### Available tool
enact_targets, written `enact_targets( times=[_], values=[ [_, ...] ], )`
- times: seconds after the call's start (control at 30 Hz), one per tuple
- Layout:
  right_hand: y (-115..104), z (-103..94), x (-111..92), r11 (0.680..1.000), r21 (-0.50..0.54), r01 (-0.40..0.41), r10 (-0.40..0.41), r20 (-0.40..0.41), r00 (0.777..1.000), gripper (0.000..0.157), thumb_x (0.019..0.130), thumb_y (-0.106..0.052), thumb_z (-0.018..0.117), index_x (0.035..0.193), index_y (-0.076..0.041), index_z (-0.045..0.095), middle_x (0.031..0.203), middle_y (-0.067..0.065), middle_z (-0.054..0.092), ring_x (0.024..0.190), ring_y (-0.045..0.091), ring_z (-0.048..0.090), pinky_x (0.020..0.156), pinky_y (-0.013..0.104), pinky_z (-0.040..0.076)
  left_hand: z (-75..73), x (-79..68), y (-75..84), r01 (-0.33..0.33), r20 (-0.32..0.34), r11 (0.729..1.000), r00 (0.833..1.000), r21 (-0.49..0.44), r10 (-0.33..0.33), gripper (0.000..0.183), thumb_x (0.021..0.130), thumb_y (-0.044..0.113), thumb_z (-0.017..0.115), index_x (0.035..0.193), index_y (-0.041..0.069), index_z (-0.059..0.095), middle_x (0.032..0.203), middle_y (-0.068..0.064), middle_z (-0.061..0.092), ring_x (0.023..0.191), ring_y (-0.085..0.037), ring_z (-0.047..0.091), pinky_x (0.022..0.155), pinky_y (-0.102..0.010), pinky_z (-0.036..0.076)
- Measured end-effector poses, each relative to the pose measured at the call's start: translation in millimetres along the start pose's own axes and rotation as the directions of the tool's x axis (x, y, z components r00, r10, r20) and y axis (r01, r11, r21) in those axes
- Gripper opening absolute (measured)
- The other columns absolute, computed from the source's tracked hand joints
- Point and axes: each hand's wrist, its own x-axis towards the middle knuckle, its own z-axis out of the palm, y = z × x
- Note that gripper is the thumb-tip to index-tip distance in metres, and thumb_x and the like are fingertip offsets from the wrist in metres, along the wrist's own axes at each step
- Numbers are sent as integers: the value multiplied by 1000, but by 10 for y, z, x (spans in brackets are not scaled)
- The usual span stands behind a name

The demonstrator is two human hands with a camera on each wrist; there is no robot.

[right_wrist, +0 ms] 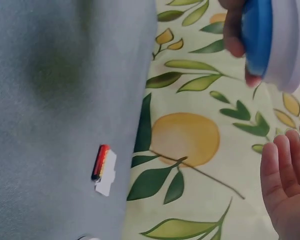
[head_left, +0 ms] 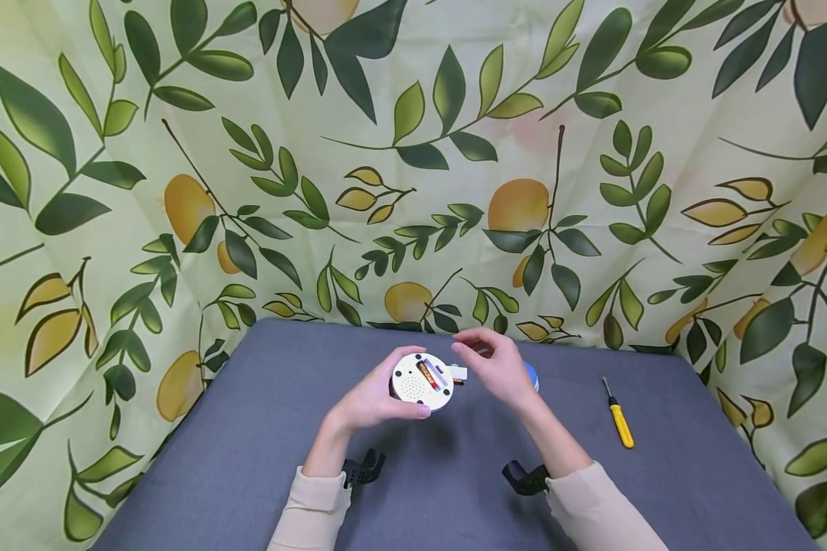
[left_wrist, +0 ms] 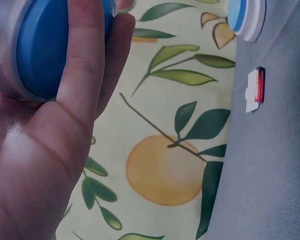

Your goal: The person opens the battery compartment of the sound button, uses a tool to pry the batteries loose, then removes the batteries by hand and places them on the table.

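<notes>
My left hand (head_left: 375,394) grips a round white and blue device (head_left: 413,389), its white underside turned up in the head view. That underside has small speaker holes, dark feet and an uncovered battery compartment with a battery (head_left: 428,375) in it. In the left wrist view, fingers lie across the device's blue side (left_wrist: 42,50). My right hand (head_left: 499,367) hovers just right of the device, thumb and forefinger close together, nothing visible between them. Its other fingers look relaxed in the right wrist view. Below on the table lie a white battery cover (right_wrist: 107,175) and a loose red-and-black battery (right_wrist: 99,162).
A second blue and white round object (left_wrist: 245,17) stands on the grey table (head_left: 303,360), partly hidden behind my right hand in the head view. Farther right lies a screwdriver (head_left: 620,425) with a yellow handle. A leaf-and-fruit patterned cloth (head_left: 413,191) hangs behind the table.
</notes>
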Motion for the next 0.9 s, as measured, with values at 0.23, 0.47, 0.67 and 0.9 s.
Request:
enact_targets(
  times=[0.23, 0.47, 0.67, 0.9],
  values=[
    [-159, 47, -50, 998, 28, 59, -61, 79, 995, 21, 94, -18, 74, 114, -9, 74, 104, 5, 66, 94, 22, 61, 83, 32, 52, 4, 5, -8, -8, 18, 1000, 1000, -14, 8, 85, 79, 7, 84, 150, 5, 37, 123, -14, 58, 107, -26, 58, 88, -30, 48],
    [-179, 130, -65, 988, -2, 154, -151, 158, 976, 23, 94, -14, 74, 116, -8, 75, 106, 8, 63, 93, 21, 57, 83, 33, 52, 12, 9, -14, -11, 29, 1000, 1000, -23, 12, 84, 80, 7, 83, 150, 7, 37, 128, -14, 57, 108, -25, 58, 89, -31, 49],
    [-188, 204, -93, 982, -32, 184, -173, 219, 960, 22, 95, -17, 73, 116, -12, 76, 107, 7, 59, 96, 21, 57, 83, 38, 50, 24, 22, -35, -34, 41, 999, 999, -35, 35, 81, 80, 7, 83, 148, 10, 39, 130, -12, 56, 107, -25, 60, 88, -30, 51],
    [-181, 247, -109, 985, -39, 170, -156, 240, 958, 23, 94, -15, 74, 116, -12, 76, 109, 8, 54, 97, 24, 55, 81, 42, 48, 30, 20, -28, -30, 46, 999, 998, -41, 32, 80, 81, 9, 83, 147, 12, 39, 126, -12, 58, 103, -26, 62, 85, -31, 52]
  ],
)
